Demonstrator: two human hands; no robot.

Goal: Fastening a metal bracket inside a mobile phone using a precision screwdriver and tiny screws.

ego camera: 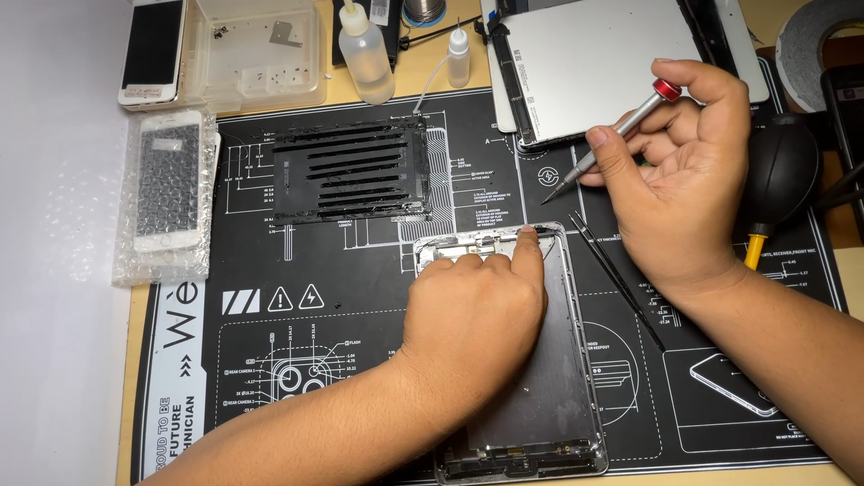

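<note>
An opened silver tablet shell [576,360] lies on a black repair mat [342,297]. My left hand [472,310] rests flat inside the shell, its index fingertip pressing near the top edge. My right hand [679,171] hovers above and to the right, holding a silver screwdriver with a red cap [621,130]; its tip points down-left toward the mat, just above the shell's top edge. Black tweezers [616,274] lie on the mat beside the shell's right side.
A black battery-like panel [351,171] lies at the mat's upper middle. A detached screen panel [594,63] sits at the back, with two squeeze bottles [367,54], a clear parts box [261,49], two phones [153,49], a black air blower [778,175] and a tape roll [814,36].
</note>
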